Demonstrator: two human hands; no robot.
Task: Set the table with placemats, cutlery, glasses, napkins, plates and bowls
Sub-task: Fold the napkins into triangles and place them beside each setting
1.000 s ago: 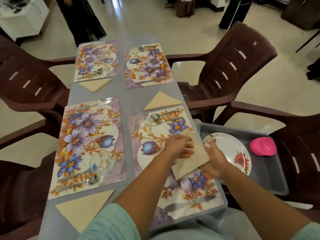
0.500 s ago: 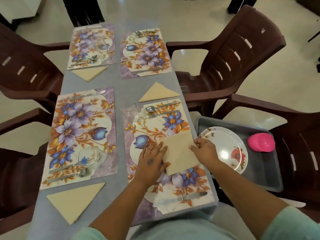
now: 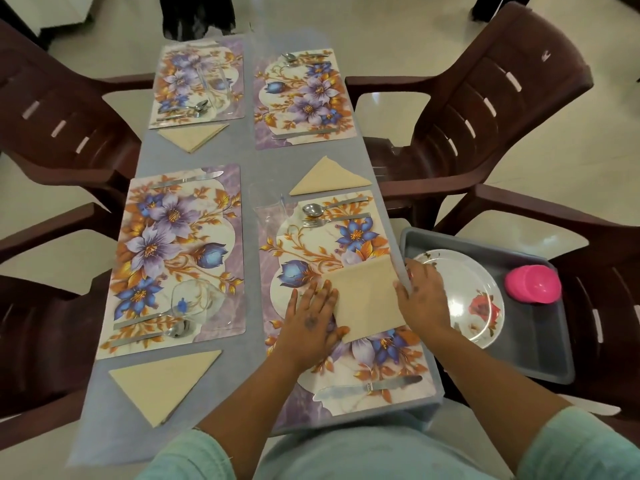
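A beige napkin [image 3: 367,297] lies flat on the near right floral placemat [image 3: 346,382]. My left hand [image 3: 311,320] presses its left edge with straight fingers. My right hand [image 3: 424,296] touches its right edge at the table's side. A spoon [image 3: 313,209] and fork [image 3: 332,221] lie at that mat's far end, a knife [image 3: 367,389] at its near end. A clear glass [image 3: 268,209] stands by the mat's far left corner. Three other placemats carry cutlery, and folded triangular napkins [image 3: 162,382] lie beside them.
A grey tray [image 3: 540,351] on the right chair holds a white flowered plate [image 3: 464,296] and a pink bowl [image 3: 531,284]. Dark brown plastic chairs [image 3: 485,109] surround the narrow table [image 3: 249,161]. Another glass [image 3: 195,301] lies on the near left mat.
The napkin, held up in both hands a second ago, now lies flat on the mat. My left hand has spread flat on its left edge and my right hand stays at its right edge.
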